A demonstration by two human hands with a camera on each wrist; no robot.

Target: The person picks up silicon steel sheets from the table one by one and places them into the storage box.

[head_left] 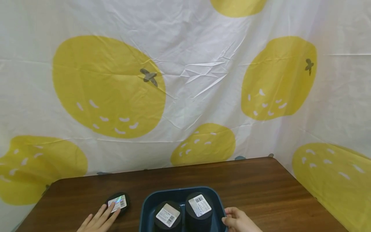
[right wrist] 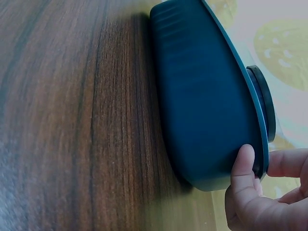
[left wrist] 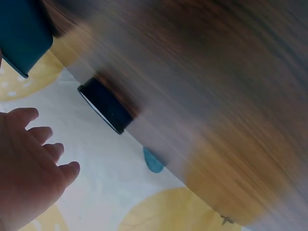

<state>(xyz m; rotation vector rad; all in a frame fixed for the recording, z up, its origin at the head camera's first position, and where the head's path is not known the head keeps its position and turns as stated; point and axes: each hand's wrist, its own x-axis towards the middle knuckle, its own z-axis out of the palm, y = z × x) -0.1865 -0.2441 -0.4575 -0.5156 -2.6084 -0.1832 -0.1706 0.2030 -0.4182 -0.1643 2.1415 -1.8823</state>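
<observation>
My left hand (head_left: pixel 99 220) hovers with spread fingers by a short black round container (head_left: pixel 121 202) with a white barcode label. In the head view the fingertips overlap its top; in the left wrist view a gap shows between the hand (left wrist: pixel 33 163) and the container (left wrist: pixel 106 106). A dark blue tray (head_left: pixel 185 189) stands to its right. Inside it are two taller black round containers, one at the front left (head_left: pixel 167 215) and one behind to the right (head_left: pixel 200 206), both labelled on top. My right hand (head_left: pixel 239 220) pinches the tray's right rim between thumb and fingers.
Everything stands on a brown wood-grain table (head_left: pixel 261 180). Behind it and at the right side hangs a white cloth (head_left: pixel 197 77) printed with big yellow fruit. The table's back edge meets this cloth.
</observation>
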